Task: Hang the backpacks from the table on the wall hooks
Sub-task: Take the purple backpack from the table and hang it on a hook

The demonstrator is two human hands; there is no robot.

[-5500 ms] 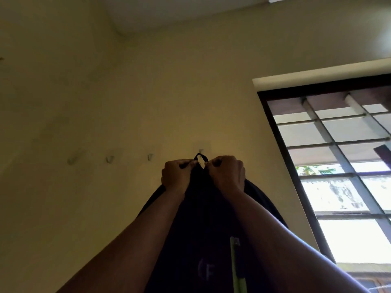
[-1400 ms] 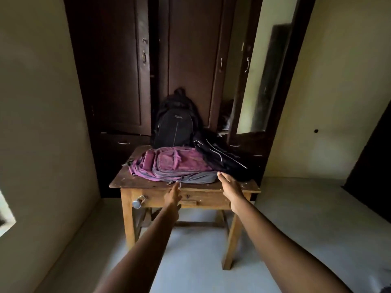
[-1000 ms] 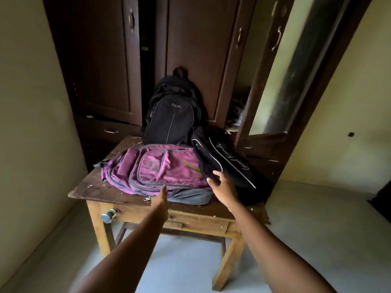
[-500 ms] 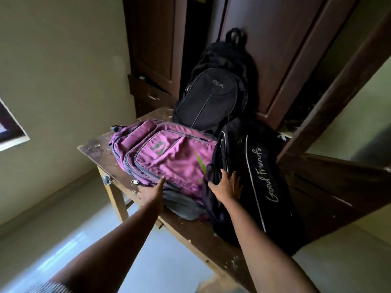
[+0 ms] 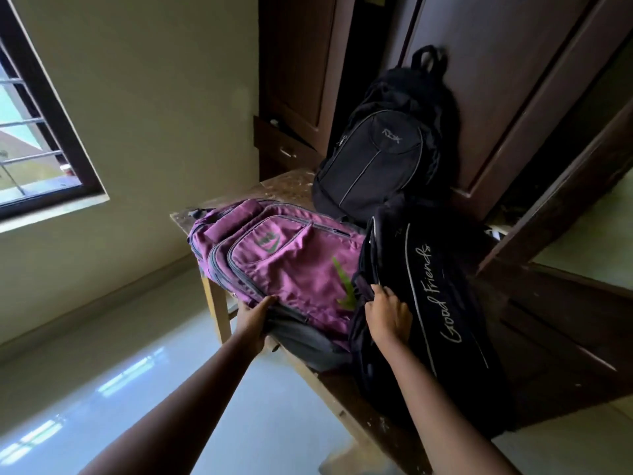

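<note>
A purple backpack (image 5: 281,262) lies flat on the wooden table (image 5: 286,184). My left hand (image 5: 255,317) grips its near edge, thumb on top and fingers underneath. Beside it on the right lies a black bag (image 5: 445,303) lettered "Good Friends". My right hand (image 5: 387,311) rests on that bag's left side, with the fingertips curled into the gap between the two bags; what they hold is hidden. A second black backpack (image 5: 380,159) stands upright at the back of the table, leaning on the wardrobe. No wall hooks are in view.
A dark wooden wardrobe (image 5: 496,80) rises right behind the table, with an open door (image 5: 565,186) angling out on the right. A barred window (image 5: 30,132) sits in the left wall. Pale glossy floor (image 5: 137,389) spreads to the left of the table.
I have turned from the hook wall and come up to the table. My left hand now clasps the purple backpack's near edge, and my right hand's fingers have curled at the black bag's edge.
</note>
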